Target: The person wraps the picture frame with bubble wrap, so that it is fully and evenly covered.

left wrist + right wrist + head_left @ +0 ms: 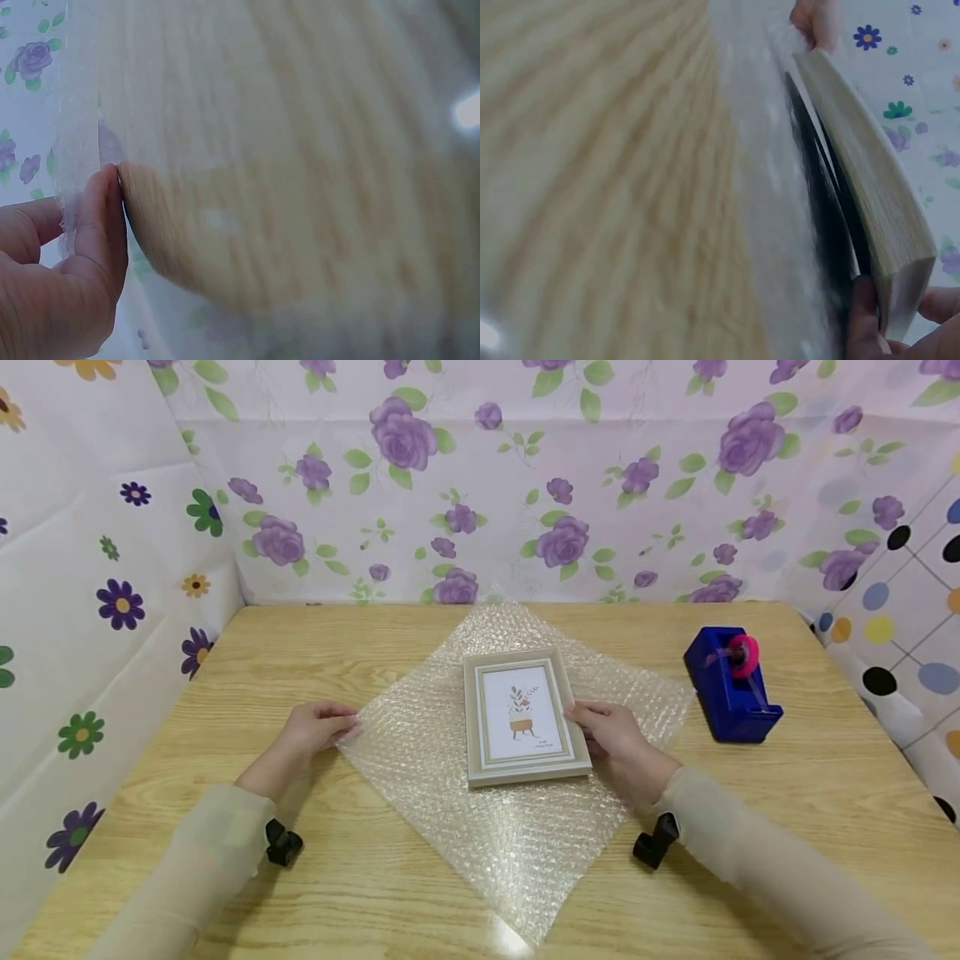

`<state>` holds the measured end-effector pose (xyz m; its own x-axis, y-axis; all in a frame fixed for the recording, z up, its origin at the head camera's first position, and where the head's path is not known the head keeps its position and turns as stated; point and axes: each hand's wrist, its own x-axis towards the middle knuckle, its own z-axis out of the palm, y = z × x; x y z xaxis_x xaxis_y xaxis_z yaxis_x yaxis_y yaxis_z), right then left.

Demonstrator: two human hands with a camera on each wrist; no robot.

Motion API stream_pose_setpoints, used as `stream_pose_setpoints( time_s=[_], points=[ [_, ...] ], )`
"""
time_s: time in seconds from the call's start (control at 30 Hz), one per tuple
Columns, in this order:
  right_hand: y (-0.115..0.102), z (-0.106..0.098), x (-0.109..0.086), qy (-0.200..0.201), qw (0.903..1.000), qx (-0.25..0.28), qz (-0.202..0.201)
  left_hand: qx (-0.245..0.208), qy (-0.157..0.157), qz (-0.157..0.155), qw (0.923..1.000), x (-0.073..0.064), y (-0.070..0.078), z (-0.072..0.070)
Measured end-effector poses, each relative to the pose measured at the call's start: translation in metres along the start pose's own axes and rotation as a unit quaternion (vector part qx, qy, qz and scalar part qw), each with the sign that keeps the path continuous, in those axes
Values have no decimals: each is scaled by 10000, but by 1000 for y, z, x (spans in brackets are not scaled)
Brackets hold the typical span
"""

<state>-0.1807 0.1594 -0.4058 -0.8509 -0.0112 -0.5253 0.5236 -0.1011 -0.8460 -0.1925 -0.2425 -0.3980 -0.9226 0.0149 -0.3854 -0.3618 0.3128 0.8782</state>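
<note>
frame is above the middle of the bubble wrap, with its picture of a potted plant facing up. the wrap lies on the surface. the left hand pinches the left corner of the wrap between thumb and fingers. the right hand grips the right edge of the frame, its thumb on the front side, its fingers behind. the blue dispenser with pink roll stands just beside the right corner of the wrap.
</note>
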Motion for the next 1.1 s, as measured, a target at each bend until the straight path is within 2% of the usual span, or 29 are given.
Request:
stream_pose_setpoints(
  time_s=[0.27,0.57,0.77,0.93,1.1],
  points=[
    [-9,-3,-2,-443,9950,-858,-249,395,168,113,9990,4,3,0],
    [-6,-4,3,-281,9895,-1332,-482,337,189,114,9992,6,6,2],
    [-5,-4,4,-142,9856,-1572,-602,509,261,140,9983,6,7,3],
    [-6,-7,3,-237,9885,-1370,-598,542,199,117,9983,7,7,2],
    [-10,-10,-1,-428,9898,-1183,-670,377,205,127,9990,9,8,3]
  ],
)
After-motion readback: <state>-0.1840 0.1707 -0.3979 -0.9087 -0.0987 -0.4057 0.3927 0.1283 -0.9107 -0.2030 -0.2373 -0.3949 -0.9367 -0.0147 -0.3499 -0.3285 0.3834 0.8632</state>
